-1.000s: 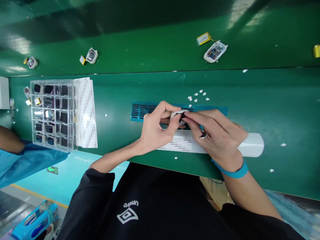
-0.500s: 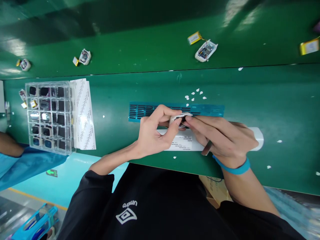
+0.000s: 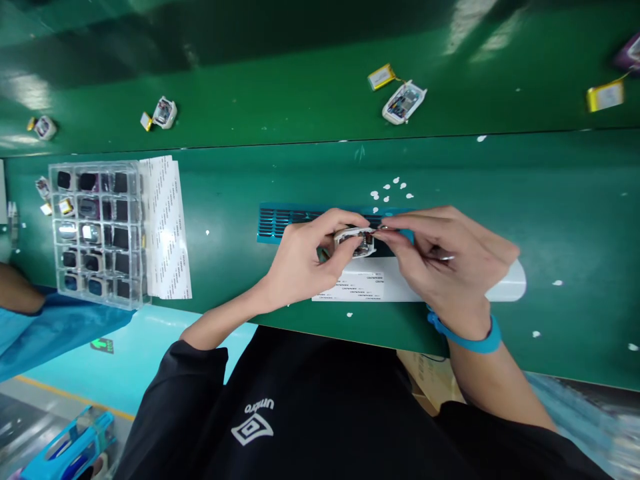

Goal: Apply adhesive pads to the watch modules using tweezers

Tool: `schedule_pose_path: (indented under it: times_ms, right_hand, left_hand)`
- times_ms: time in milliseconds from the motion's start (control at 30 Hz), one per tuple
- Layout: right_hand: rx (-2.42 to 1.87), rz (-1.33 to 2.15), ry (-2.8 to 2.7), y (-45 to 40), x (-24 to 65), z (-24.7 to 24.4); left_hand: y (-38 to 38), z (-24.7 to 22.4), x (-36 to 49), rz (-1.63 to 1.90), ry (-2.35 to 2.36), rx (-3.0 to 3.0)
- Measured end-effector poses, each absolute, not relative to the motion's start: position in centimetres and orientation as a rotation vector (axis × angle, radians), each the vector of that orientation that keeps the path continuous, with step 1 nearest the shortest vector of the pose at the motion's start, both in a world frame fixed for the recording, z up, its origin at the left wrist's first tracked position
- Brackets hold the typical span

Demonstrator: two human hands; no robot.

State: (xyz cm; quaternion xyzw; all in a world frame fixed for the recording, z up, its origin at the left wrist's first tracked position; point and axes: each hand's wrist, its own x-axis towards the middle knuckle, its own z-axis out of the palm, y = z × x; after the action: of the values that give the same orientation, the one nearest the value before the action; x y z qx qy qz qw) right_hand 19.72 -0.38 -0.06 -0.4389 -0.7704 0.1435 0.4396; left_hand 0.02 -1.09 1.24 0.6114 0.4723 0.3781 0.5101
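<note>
A small white watch case (image 3: 367, 248), its inside with a circuit board facing up, is held between the thumb and fingers of my left hand (image 3: 313, 257). The thumb presses over the board's near side. My right hand (image 3: 450, 257) pinches thumb and forefinger together at the case's right end, on something small that I cannot make out. A shiny metal piece (image 3: 444, 257) shows inside the curl of that hand, mostly hidden. Beneath both hands lie a blue slotted strip (image 3: 285, 223) and a white printed sheet (image 3: 370, 283).
Left stands a clear compartment tray (image 3: 135, 233) of watch parts, beside white printed sheets (image 3: 165, 233). Small white stickers (image 3: 387, 199) dot the green table. Farther back lie open watch cases (image 3: 404, 102) with yellow batteries (image 3: 381, 77). Another person's arm (image 3: 20, 290) is at far left.
The watch case has turned so its open inside faces up. My right hand has rolled and drawn slightly right, fingertips now at the case's end. Cases at the back have shifted slightly left.
</note>
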Motion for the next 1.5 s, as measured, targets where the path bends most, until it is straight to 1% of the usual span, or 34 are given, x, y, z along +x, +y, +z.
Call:
schedule_pose_path:
  times_ms: [167, 367, 433, 567, 700, 933, 1267, 1500]
  right_hand:
    - [-1.101, 0.329, -1.941, -0.4, 20.0, -0.1]
    - [-1.053, 0.039, -2.162, -0.4, 20.4, -0.1]
    - [-1.054, 0.005, -2.187, -0.5, 20.4, -0.3]
    - [-1.143, -0.012, -2.145, -0.7, 20.1, -0.7]
    - [-1.233, 0.002, -2.086, -0.6, 19.9, -0.4]
    - [-1.04, 0.013, -2.258, -0.3, 20.7, -0.1]
    - [-1.022, 0.071, -2.247, -1.2, 20.2, -0.7]
    - [-1.041, 0.018, -2.288, -1.5, 19.4, -0.2]
  left_hand:
    - [-0.8, 0.8, -0.3, 0.833, 0.949, 1.245]
    - [-0.9, 0.7, -0.3, 0.808, 0.954, 1.223]
    - [-0.9, 0.8, -0.3, 0.827, 0.981, 1.279]
    - [-0.9, 0.8, -0.2, 0.853, 1.017, 1.371]
    - [-0.9, 0.6, -0.1, 0.872, 1.04, 1.343]
    - [-1.0, 0.4, -0.1, 0.902, 1.075, 1.291]
    - [-1.0, 0.7, -0.2, 0.892, 1.181, 1.52]
    - [-1.6, 0.5, 0.5, 1.053, 1.21, 1.595]
